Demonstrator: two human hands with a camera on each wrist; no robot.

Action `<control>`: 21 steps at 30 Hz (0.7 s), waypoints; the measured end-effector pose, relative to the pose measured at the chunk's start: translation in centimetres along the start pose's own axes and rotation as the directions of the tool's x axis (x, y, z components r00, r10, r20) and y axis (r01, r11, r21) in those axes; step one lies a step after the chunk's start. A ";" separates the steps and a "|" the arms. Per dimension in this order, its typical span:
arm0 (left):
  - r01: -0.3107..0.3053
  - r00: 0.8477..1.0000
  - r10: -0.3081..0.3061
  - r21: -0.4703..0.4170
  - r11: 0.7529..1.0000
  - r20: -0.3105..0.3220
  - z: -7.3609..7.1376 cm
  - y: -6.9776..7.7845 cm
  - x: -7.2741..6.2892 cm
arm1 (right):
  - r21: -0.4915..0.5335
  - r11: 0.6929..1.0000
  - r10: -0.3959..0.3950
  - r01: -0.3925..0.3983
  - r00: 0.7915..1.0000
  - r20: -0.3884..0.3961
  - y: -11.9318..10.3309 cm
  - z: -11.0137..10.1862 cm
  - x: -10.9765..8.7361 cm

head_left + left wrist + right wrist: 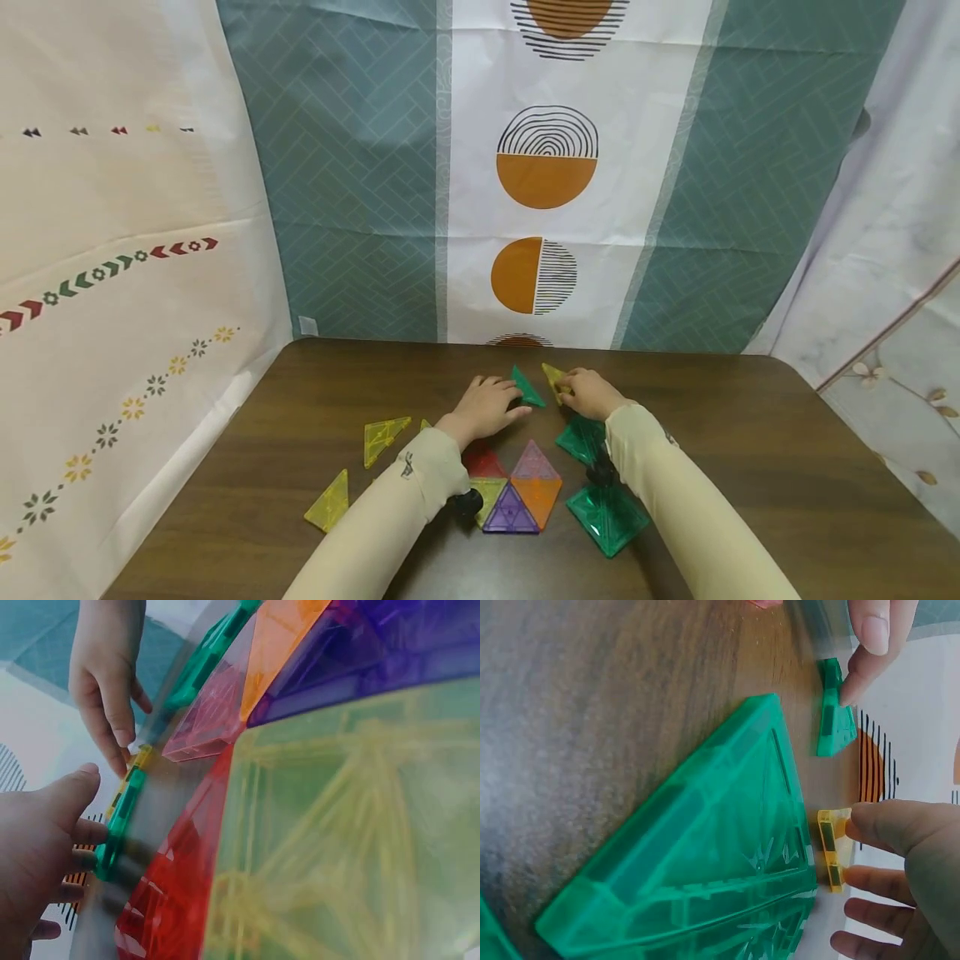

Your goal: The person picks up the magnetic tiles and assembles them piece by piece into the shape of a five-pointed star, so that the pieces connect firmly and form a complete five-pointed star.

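Observation:
My left hand (483, 408) reaches to a small green triangular magnetic tile (528, 388) near the back of the table. Its fingertips touch the tile's left side, and the thumb stands apart. To the right, my right hand (592, 394) holds a yellow triangular magnetic tile (829, 851) between thumb and fingers, on the table. In front of the hands lies a group of joined triangles: red (180, 877), pink (533, 462), orange (537, 497), purple (511, 510) and yellow-green (345, 825). My left sleeve covers part of the group.
Green tiles (581, 439) lie under my right wrist, with a green square (607, 518) nearer me. Left of my left arm are loose yellow triangles, one upper (385, 437) and one lower (328, 502). A patterned curtain (352, 167) hangs behind the brown table (247, 500).

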State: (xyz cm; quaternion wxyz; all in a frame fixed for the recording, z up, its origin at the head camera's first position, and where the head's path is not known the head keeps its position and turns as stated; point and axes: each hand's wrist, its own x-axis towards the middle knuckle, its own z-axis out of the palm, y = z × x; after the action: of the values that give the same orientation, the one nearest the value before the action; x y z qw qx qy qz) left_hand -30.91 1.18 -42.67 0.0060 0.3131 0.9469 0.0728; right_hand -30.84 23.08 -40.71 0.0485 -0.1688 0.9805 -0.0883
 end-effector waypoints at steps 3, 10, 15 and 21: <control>-0.010 1.000 0.010 -0.018 1.000 -0.008 -0.1 -0.1 -0.4 | -0.005 1.000 -0.017 0.017 1.000 0.002 -0.3 0.0 -0.2; -0.026 1.000 0.025 -0.061 0.998 -0.009 0.1 -0.4 -1.3 | -0.015 0.999 -0.037 0.037 0.999 0.011 -0.7 0.1 -0.6; -0.042 0.999 0.040 -0.065 0.997 -0.029 0.2 -0.7 -1.7 | -0.009 0.999 -0.031 0.031 0.999 0.015 -0.8 0.2 -0.7; -0.059 0.998 0.056 -0.062 0.996 -0.039 0.2 -0.7 -2.3 | 0.001 0.998 -0.063 0.063 0.998 0.001 -1.2 0.1 -1.2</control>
State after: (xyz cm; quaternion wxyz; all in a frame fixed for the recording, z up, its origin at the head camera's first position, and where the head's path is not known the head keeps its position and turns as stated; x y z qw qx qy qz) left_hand -29.47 -0.70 -43.09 -0.0039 0.3384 0.9347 0.1088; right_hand -29.30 22.37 -40.46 0.0463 -0.1997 0.9746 -0.0901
